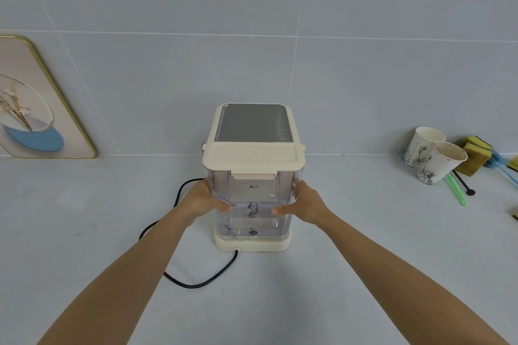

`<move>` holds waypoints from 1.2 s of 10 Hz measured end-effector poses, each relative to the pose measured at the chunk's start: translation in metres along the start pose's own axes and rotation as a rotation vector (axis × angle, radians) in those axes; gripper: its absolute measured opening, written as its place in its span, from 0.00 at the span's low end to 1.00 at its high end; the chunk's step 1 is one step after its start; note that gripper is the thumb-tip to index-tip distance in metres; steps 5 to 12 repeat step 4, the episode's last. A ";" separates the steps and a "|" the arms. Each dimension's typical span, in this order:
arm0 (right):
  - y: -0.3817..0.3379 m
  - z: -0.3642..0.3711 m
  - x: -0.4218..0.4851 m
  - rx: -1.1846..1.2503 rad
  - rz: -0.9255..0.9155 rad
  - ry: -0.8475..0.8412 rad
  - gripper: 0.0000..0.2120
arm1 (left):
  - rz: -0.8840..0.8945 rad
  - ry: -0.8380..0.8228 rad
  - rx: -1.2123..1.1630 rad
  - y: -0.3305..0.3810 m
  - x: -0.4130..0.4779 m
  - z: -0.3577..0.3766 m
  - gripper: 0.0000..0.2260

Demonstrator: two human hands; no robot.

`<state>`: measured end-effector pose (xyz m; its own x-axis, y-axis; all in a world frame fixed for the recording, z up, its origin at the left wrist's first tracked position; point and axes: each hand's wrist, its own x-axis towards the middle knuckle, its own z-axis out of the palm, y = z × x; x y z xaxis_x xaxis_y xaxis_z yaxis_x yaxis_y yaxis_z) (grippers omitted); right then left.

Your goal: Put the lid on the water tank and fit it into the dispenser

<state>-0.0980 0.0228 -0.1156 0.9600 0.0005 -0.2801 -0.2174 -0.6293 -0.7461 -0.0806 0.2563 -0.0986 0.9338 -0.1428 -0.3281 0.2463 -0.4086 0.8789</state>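
The clear plastic water tank stands upright on the cream base of the dispenser, against the dispenser's body with its grey top panel. A cream lid sits flat on the tank's top. My left hand grips the tank's left side, thumb on the front face. My right hand grips the right side the same way. Water fills the tank's lower part.
A black power cord loops on the grey counter left of and in front of the dispenser. Two paper cups lean at the right wall beside yellow sponges and green and blue utensils. A gold-framed picture leans at the left.
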 end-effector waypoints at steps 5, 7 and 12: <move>-0.010 -0.012 -0.034 0.069 -0.186 0.082 0.57 | 0.100 0.243 0.117 -0.006 -0.041 0.022 0.44; -0.010 -0.012 -0.034 0.069 -0.186 0.082 0.57 | 0.100 0.243 0.117 -0.006 -0.041 0.022 0.44; -0.010 -0.012 -0.034 0.069 -0.186 0.082 0.57 | 0.100 0.243 0.117 -0.006 -0.041 0.022 0.44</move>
